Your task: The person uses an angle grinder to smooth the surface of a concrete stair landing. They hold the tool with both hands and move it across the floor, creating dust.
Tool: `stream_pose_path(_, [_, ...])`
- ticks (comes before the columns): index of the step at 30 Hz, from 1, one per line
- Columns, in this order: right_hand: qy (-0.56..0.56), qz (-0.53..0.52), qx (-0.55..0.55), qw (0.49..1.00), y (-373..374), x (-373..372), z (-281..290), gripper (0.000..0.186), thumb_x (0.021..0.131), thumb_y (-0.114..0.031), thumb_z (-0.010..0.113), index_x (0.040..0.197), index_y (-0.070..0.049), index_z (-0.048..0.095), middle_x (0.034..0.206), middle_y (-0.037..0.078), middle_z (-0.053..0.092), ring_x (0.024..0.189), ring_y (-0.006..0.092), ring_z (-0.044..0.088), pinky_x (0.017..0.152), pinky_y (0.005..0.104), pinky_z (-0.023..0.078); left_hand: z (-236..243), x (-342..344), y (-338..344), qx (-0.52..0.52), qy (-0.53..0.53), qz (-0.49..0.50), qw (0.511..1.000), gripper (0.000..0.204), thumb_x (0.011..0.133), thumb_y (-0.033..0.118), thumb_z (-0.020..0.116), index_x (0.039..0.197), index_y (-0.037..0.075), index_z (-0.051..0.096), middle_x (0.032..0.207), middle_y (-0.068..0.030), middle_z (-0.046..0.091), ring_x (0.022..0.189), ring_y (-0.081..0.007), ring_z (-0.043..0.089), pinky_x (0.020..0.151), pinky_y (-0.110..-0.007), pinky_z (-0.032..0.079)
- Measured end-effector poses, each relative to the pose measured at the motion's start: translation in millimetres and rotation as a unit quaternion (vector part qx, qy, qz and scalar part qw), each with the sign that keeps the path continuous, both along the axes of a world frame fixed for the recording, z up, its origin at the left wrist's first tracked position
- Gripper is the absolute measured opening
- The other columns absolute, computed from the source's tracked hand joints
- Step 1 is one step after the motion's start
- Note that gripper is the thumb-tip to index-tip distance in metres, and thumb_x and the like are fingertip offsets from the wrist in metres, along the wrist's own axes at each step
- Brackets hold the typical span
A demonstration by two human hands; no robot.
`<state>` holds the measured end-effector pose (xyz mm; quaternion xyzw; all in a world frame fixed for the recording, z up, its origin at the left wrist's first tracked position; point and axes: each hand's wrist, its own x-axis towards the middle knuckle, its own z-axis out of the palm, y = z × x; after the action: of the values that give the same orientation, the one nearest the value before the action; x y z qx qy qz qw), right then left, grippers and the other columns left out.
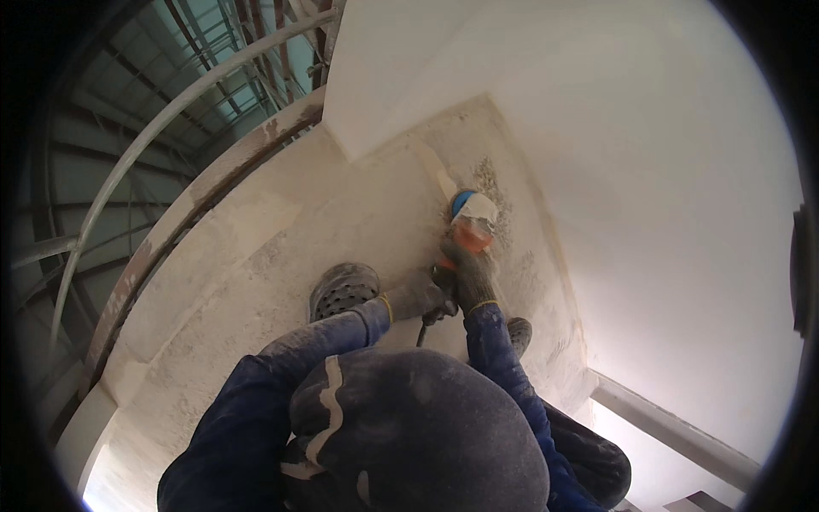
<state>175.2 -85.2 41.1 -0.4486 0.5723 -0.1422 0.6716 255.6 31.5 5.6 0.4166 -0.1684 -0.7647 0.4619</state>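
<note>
**Both gloved hands clamped on a grinder at the foot of a white wall**

While the head view looks straight down past a dust-covered knee (418, 435), both arms in dark blue sleeves reach forward to one tool. The left hand (418, 297), in a grey knit glove with a yellow cuff, is wrapped around the rear of the angle grinder (465, 239). The right hand (469, 277), gloved the same way, grips the tool's body just ahead of the left, so the two hands sit close together, touching or nearly so, both closed on the grinder. A dark cord hangs down just below the left hand.

Beyond the right hand's fingers, the grinder's orange body ends in a white guard with a blue patch, and this head rests against the dusty concrete floor (281, 273) right where it meets the white wall (648, 188). Grey speckled debris lies on the floor just past and to the right of the tool's head.

Directly left of the left hand stands a dust-coated perforated shoe (343, 288); a second shoe (519, 333) shows just below the right wrist. Well to the left of both hands, a curved floor edge runs beside a grey metal railing (145, 145).
</note>
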Motion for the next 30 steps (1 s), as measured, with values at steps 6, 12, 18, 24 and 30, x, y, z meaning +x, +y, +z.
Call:
stream_pose_path(6, [0.081,0.044,-0.006,0.996,-4,23,16,0.032,0.088,-0.021,0.081,0.111,-0.004,0.069,0.089,0.007,0.069,0.071,0.0193,0.07,0.062,0.0341,0.059,6,11,-2,0.03,0.018,0.063,0.997,0.016,0.081,0.008,0.083,0.084,0.002,0.068,0.066,-0.0104,0.067,0.048,-0.0198,0.061,0.043,-0.036,0.049])
stream_pose_path(12, [0.069,0.007,0.0,0.998,-4,12,9,0.037,0.086,-0.019,0.082,0.116,-0.003,0.067,0.092,0.008,0.069,0.071,0.021,0.07,0.06,0.0365,0.06,5,6,-1,0.027,-0.009,0.023,0.999,0.015,0.084,0.008,0.081,0.085,0.001,0.067,0.067,-0.0107,0.067,0.048,-0.0199,0.062,0.042,-0.037,0.049])
stream_pose_path(18, [0.057,-0.009,-0.029,0.998,-2,3,1,0.042,0.085,-0.023,0.082,0.118,-0.002,0.068,0.095,0.009,0.07,0.073,0.0217,0.07,0.065,0.0367,0.059,4,6,-2,0.023,0.004,-0.009,1.0,0.015,0.087,0.011,0.079,0.09,0.002,0.067,0.07,-0.0106,0.068,0.05,-0.0195,0.063,0.043,-0.036,0.05])
stream_pose_path(24, [0.083,0.07,-0.032,0.994,-9,27,14,0.043,0.083,-0.026,0.083,0.115,-0.001,0.069,0.094,0.01,0.071,0.072,0.022,0.07,0.065,0.0368,0.058,10,14,-4,0.041,0.011,0.073,0.996,0.014,0.086,0.008,0.078,0.087,0.002,0.066,0.067,-0.0102,0.067,0.049,-0.0205,0.062,0.043,-0.037,0.049])
stream_pose_path(30, [0.074,0.088,-0.047,0.992,-15,30,-2,0.048,0.084,-0.029,0.082,0.119,0.001,0.067,0.097,0.012,0.07,0.076,0.0227,0.07,0.067,0.0378,0.059,13,20,-5,0.052,0.016,0.099,0.994,0.015,0.082,0.006,0.081,0.089,0.002,0.067,0.068,-0.0099,0.067,0.051,-0.0199,0.064,0.044,-0.036,0.051])
